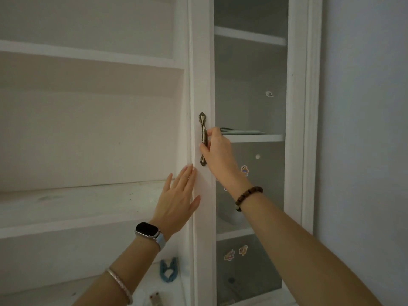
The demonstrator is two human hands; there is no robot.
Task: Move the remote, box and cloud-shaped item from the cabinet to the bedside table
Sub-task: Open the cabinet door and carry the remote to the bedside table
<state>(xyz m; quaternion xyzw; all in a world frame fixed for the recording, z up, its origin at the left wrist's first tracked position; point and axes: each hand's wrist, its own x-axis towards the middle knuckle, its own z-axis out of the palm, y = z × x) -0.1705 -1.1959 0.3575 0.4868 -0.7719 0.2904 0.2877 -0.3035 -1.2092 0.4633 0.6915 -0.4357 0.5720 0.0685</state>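
Note:
A white cabinet door (202, 85) with a glass pane stands in front of me. My right hand (217, 151) grips its bronze handle (202, 127). My left hand (178, 195) lies flat and open against the door's left edge, fingers spread. Behind the glass, a flat pale-green item (245, 131) rests on a shelf, and a white rounded object (229, 218) sits one shelf lower, partly hidden by my right arm. At the bottom edge, a small remote-like object (155, 299) lies on the lower left surface.
Open white shelves (88, 204) fill the left side. A blue clip-like item (169, 270) lies on the lowest left surface. Several small stickers (244, 170) dot the glass. A plain wall (364, 129) is to the right of the cabinet frame.

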